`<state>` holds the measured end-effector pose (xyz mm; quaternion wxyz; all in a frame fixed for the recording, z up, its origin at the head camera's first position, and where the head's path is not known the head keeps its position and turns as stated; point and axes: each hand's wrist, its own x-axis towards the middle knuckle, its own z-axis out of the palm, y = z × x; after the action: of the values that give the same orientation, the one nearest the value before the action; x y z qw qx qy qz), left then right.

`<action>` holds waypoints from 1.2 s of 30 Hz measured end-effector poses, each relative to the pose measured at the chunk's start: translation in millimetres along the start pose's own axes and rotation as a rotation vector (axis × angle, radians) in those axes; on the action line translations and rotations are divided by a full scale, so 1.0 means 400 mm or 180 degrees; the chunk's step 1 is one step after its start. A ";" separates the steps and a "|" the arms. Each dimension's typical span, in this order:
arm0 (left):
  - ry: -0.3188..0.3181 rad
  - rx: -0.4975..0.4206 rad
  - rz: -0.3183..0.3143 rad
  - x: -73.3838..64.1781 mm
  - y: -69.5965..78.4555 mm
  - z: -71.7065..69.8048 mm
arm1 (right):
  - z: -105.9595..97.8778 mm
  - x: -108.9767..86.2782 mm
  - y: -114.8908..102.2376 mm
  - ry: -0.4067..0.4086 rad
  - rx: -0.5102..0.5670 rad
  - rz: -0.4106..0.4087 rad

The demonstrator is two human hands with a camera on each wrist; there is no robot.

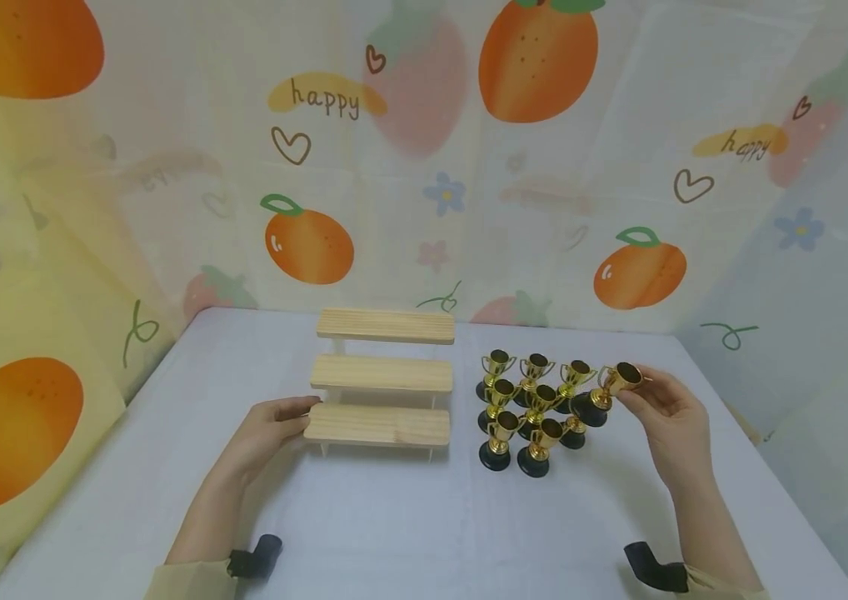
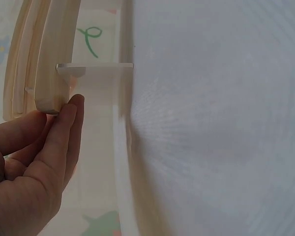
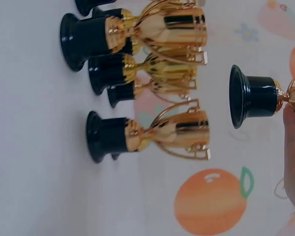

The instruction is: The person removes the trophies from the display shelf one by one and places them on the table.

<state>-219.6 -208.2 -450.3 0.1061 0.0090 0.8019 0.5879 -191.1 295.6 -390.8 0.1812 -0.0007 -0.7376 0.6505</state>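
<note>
A three-step wooden display stand [image 1: 377,426] with light plank tops and clear supports stands left of the middle. My left hand [image 1: 271,431] pinches the left end of its lowest plank [image 2: 54,59], thumb on one face and fingers on the other. My right hand [image 1: 670,417] holds a small gold trophy [image 1: 595,403] by its cup, raised and slightly tilted. That trophy's black base [image 3: 253,97] hangs free in the right wrist view. Beside it, several matching trophies [image 1: 534,450] stand upright in rows on the table, to the right of the stand.
A white cloth covers the table [image 1: 409,533]. Behind it hangs a fabric backdrop [image 1: 409,233] printed with oranges and strawberries, which also closes off the left and right sides. Black straps with camera mounts [image 1: 266,557] sit on both wrists.
</note>
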 end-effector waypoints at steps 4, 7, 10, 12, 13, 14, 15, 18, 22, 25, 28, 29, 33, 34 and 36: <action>-0.0002 -0.0022 -0.0011 0.000 0.001 0.001 | -0.020 -0.014 0.020 0.0034 -0.0079 0.0148; -0.0003 -0.0022 -0.0003 0.001 0.000 0.001 | -0.031 -0.019 0.031 0.0068 -0.0255 0.0259; -0.0013 -0.0019 0.0013 0.002 -0.004 -0.001 | -0.040 -0.026 0.041 0.0025 -0.0584 0.0374; -0.0019 -0.0027 0.0023 0.002 -0.005 -0.002 | -0.044 -0.031 0.049 -0.0050 -0.0740 0.0408; -0.0021 -0.0029 0.0028 0.002 -0.006 -0.002 | -0.045 -0.034 0.054 -0.0089 -0.0777 0.0409; -0.0022 -0.0026 0.0031 0.001 -0.006 -0.003 | -0.047 -0.036 0.059 -0.0121 -0.0809 0.0399; -0.0019 -0.0025 0.0033 0.001 -0.005 -0.002 | -0.048 -0.038 0.065 -0.0149 -0.0782 0.0378; -0.0006 0.0003 0.0031 -0.001 -0.004 -0.001 | -0.054 -0.043 0.085 -0.0236 -0.0710 0.0294; 0.0016 0.0022 0.0017 -0.002 -0.001 0.002 | -0.062 -0.050 0.113 -0.0414 -0.0406 0.0173; 0.0029 0.0049 0.0007 -0.003 0.000 0.004 | -0.066 -0.055 0.132 -0.0573 -0.0154 0.0113; 0.0038 0.0086 -0.0004 -0.003 0.002 0.005 | -0.068 -0.056 0.145 -0.0687 -0.0063 0.0114; 0.0040 0.0093 -0.0006 -0.003 0.002 0.005 | -0.068 -0.056 0.149 -0.0713 -0.0048 0.0128; 0.0029 0.0108 -0.0002 -0.003 0.003 0.005 | -0.069 -0.055 0.158 -0.0840 -0.0037 0.0137; 0.0029 0.0106 0.0003 -0.003 0.003 0.005 | -0.069 -0.055 0.161 -0.0888 -0.0026 0.0125; 0.0021 0.0094 0.0012 -0.003 0.003 0.004 | -0.069 -0.053 0.166 -0.0985 -0.0009 0.0096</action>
<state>-218.1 -206.4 -449.5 0.1022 0.0100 0.8108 0.5762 -179.5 327.4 -457.6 0.0555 0.0882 -0.7575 0.6445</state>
